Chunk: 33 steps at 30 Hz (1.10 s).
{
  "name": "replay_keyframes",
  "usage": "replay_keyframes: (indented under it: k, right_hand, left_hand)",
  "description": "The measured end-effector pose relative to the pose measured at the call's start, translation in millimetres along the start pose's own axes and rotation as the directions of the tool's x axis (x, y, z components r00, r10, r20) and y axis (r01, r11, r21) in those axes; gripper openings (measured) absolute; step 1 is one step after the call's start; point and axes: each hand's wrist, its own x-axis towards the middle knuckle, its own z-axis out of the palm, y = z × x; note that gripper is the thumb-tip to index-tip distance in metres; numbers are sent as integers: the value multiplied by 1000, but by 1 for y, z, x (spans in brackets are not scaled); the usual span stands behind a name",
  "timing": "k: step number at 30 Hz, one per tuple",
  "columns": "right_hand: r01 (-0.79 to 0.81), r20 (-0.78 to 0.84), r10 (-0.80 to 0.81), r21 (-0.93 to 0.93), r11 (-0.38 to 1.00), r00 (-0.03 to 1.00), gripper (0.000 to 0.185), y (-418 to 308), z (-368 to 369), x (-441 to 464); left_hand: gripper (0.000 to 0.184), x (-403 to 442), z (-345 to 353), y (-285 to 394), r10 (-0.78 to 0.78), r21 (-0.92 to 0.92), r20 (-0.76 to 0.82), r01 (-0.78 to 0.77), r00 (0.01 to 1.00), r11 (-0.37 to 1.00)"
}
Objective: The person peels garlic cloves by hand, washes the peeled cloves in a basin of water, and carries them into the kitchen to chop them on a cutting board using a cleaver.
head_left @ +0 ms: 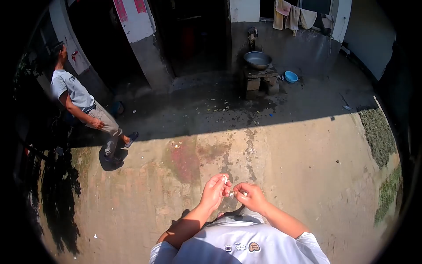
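In front of my white shirt, both hands are raised close together. My left hand is closed, with a small white piece showing between thumb and fingers; its kind is too small to make out. My right hand is beside it, fingertips pinched together and almost touching the left fingers. A whitish bit shows at the right fingers, but what they grip I cannot make out.
A person in a grey T-shirt stands at the left. A metal basin rests on a brick stand below a tap. A blue basin sits on the ground beside it. Cloths hang at the upper right.
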Motion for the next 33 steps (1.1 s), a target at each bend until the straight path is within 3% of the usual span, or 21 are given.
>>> replay_keyframes:
  k: [3,4,6,10,12,13,15,16,18,24,28,30,31,33]
  right_hand:
    - [-72,136,64,50,996,989,15,-1,-27,35]
    - [-117,107,105,114,987,989,16,-1,-35,48]
    - [-167,88,153,184,969,984,16,1,-52,70]
    - [-316,207,264,287,904,942,15,2,-89,108]
    - [-334,256,262,297,895,930,14,3,-107,123]
    - [-351,292,267,286,892,918,14,4,-117,130]
    - [-370,334,271,281,886,903,14,9,-130,144]
    - [-388,352,275,307,869,895,14,12,-135,150]
    - [-406,370,277,337,849,887,13,17,-143,161]
    - [-424,415,266,357,832,870,12,41,-155,194]
    - [-458,383,315,374,807,868,10,50,-153,226]
    - [-467,374,324,401,788,869,9,52,-147,251]
    - [-472,369,331,414,778,869,9,52,-145,264]
    - [-470,345,342,427,772,874,9,55,-139,294]
  left_hand:
    - [21,19,12,14,114,162,-19,-110,993,981]
    - [21,25,17,14,85,149,-54,-76,995,986]
    - [24,38,29,17,258,395,11,-242,966,887]
    - [28,66,54,17,270,540,-20,-217,963,813]
    - [26,82,63,16,366,733,-20,-236,930,638]
    - [26,91,70,16,369,730,-24,-236,929,642]
    - [27,106,81,19,484,819,104,-351,869,454]
    - [27,112,84,20,483,821,100,-346,870,454]
    - [28,123,88,24,489,874,212,-388,846,293]
    - [28,161,92,36,449,892,335,-432,828,131]
    - [27,193,87,46,440,886,336,-438,833,152]
    - [25,216,78,58,473,841,304,-466,827,276]
    - [25,229,68,59,475,835,315,-477,822,273]
    - [22,258,47,59,384,599,112,-371,916,710]
